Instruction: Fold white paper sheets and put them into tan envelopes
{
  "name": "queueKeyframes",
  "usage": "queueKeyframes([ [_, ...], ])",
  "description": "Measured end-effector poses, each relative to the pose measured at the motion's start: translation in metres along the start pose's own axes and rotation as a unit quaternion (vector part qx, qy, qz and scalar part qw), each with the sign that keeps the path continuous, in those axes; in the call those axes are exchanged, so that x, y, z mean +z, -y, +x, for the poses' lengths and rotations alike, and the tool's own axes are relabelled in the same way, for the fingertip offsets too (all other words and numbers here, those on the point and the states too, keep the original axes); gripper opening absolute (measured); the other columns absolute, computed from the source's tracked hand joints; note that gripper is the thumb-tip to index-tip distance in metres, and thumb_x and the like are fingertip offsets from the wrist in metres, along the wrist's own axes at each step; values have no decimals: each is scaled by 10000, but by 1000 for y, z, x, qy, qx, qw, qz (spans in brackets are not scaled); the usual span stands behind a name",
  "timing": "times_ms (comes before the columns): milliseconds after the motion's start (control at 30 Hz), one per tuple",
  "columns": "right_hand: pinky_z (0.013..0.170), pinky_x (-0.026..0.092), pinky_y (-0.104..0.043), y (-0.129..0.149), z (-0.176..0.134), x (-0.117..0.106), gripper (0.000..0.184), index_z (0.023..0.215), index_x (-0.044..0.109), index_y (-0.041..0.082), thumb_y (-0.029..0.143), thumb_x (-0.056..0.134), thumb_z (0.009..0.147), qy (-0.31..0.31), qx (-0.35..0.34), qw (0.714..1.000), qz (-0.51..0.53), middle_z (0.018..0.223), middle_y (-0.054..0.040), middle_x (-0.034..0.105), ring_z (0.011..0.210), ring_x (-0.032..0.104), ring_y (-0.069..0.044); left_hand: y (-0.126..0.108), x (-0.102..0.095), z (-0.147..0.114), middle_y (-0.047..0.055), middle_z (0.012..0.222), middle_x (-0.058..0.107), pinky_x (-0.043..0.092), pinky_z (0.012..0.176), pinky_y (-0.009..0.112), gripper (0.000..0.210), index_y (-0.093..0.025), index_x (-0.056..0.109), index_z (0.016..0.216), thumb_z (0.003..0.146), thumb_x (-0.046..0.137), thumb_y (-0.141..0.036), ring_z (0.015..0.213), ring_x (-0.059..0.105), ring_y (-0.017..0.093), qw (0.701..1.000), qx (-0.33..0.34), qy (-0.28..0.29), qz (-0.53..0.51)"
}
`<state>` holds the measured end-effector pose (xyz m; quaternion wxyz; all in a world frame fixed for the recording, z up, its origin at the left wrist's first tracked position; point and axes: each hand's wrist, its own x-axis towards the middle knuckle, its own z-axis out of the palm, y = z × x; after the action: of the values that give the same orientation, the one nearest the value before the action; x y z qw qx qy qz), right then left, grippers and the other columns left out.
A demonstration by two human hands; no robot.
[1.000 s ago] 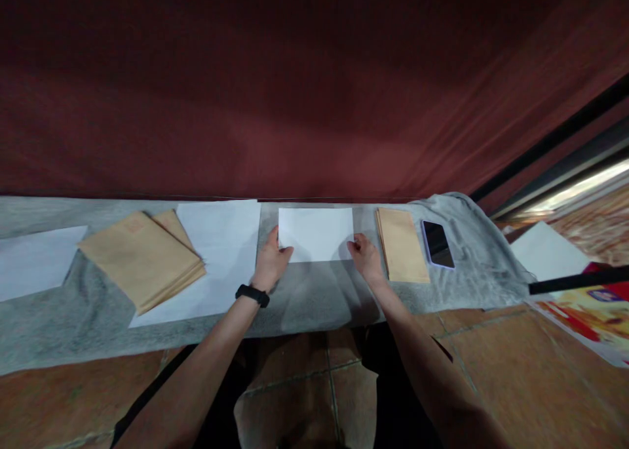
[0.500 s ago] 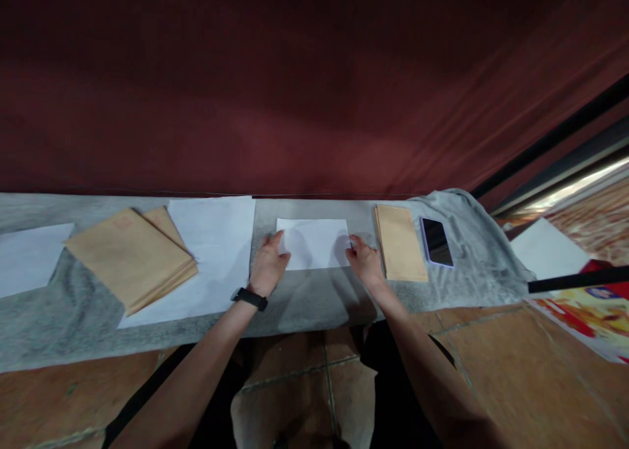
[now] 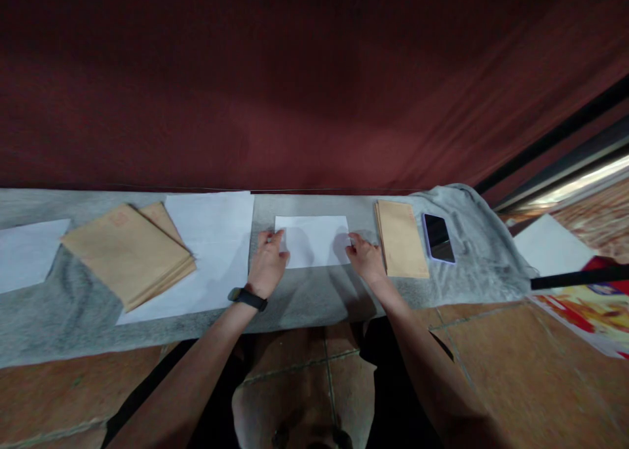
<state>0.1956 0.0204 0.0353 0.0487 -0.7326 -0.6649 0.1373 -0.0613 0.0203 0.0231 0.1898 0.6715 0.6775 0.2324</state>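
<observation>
Left hand [image 3: 268, 263] and right hand [image 3: 365, 256], half-open, seemingly steadied the white paper [image 3: 315, 240], unpinched, at its nine and three o'clock; moving needed evenness.

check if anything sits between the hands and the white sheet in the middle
Nothing visible does: the left hand is at the left edge of the middle white sheet, the right hand at its right edge.

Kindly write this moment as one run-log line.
left hand: at left edge of white sheet; right hand: at its right edge; white sheet: on grey cloth; phone: on grey cloth
</observation>
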Motion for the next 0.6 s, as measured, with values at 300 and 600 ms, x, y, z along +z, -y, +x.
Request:
queueKeyframes([
  [300, 1114, 397, -463, 14, -3, 14, 414, 1376, 584, 151, 283, 460, 1004, -112, -75, 990, 46, 1419, -164, 588, 1323, 519, -299, -31, 12, -17, 193, 1639, 312, 266, 1218, 584, 561, -115, 445, 1491, 935, 443, -192, 1540, 220, 370, 983, 129, -56, 117],
  [600, 1271, 245, -398, 71, -5, 59, 574, 1546, 407, 127, 399, 199, 1085, -76, -217, 959, 166, 1614, -95, 400, 1516, 313, -181, -27, 70, -15, 195, 1656, 272, 210, 1259, 542, 700, -95, 217, 1602, 930, 396, -180, 1562, 166, 281, 978, 196, 9, 74],
])
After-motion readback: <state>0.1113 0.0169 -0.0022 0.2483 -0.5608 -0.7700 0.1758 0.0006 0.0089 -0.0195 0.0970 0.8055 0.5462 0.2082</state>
